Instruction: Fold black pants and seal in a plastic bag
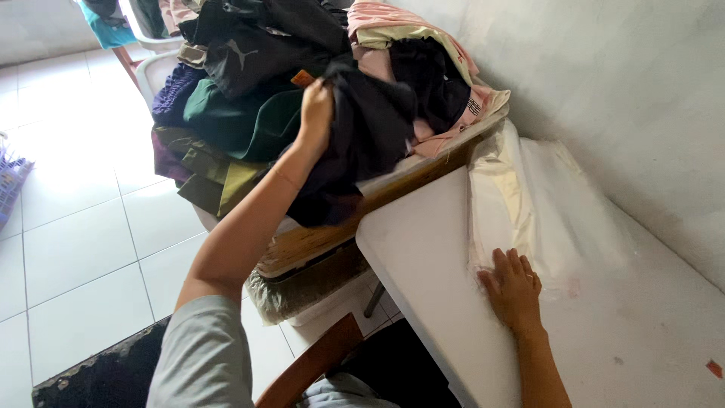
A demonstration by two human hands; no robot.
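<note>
A black garment (362, 128) lies on a heap of clothes (249, 98) at the top of the view, its lower folds hanging over the edge of a wooden board (408, 181) beneath. The person's left hand (316, 109) reaches up from a grey sleeve (204, 355) and pinches the dark cloth near its upper edge, fingers closed on the fabric. Around it the heap holds a dark green piece (242, 121), olive folds (219, 177), a purple knit (172, 94) and pink and pale yellow items (408, 30) toward the wall.

The right hand (513, 287) rests flat, fingers spread and holding nothing, on the near edge of a clear plastic bag (544, 204) with cream cloth inside. The bag lies on a white table (642, 347), which stands just beside the wooden board and against a pale wall (619, 75).

Below the board, a crumpled plastic sheet (294, 291) hangs. A brown wooden chair back (317, 363) shows at the bottom, between the arms. White floor tiles (83, 249) stretch to the left, where a purple basket (11, 181) sits at the frame's edge.
</note>
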